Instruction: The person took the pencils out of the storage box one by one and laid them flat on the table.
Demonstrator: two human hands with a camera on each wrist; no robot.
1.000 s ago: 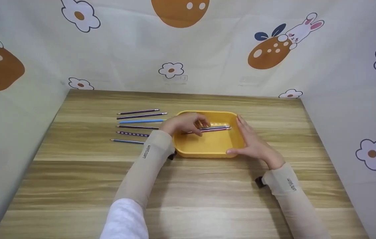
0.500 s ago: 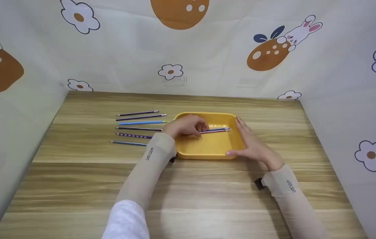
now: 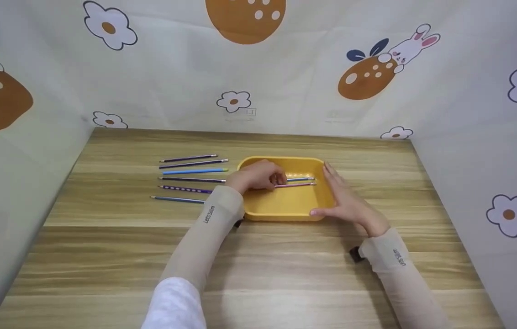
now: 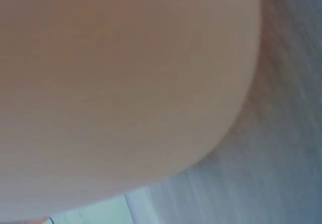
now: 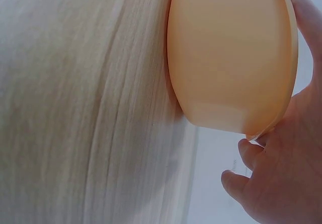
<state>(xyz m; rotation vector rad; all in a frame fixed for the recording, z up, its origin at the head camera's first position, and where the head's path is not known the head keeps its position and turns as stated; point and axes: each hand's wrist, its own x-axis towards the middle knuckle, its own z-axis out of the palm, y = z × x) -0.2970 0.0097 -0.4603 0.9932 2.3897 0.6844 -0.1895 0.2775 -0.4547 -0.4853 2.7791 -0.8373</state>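
A yellow plastic tub (image 3: 281, 217) stands on the wooden table. My left hand (image 3: 261, 176) reaches in over its left side, fingers curled, and pinches a reddish pencil (image 3: 302, 184) low in the tub; the fingertips are partly hidden. Just behind that pencil lies a blue one (image 3: 302, 179), its left part covered by the hand. At the tub's right end, my right hand (image 3: 349, 198) grips the rim, thumb at the front corner and fingers along the far side. The right wrist view shows this palm (image 5: 292, 168) against the tub's outer wall (image 5: 231, 58).
Left of the tub several pencils lie roughly parallel, among them a light blue one (image 3: 194, 171), a purple spotted one (image 3: 185, 188) and a blue one (image 3: 176, 198) partly behind the left sleeve. A patterned cloth wall (image 3: 171, 82) borders the table. A blurred beige surface fills most of the left wrist view.
In the tub, the reddish pencil has come apart from the blue one, toward the front. My left fingers have closed in on it. My right hand keeps its hold on the tub.
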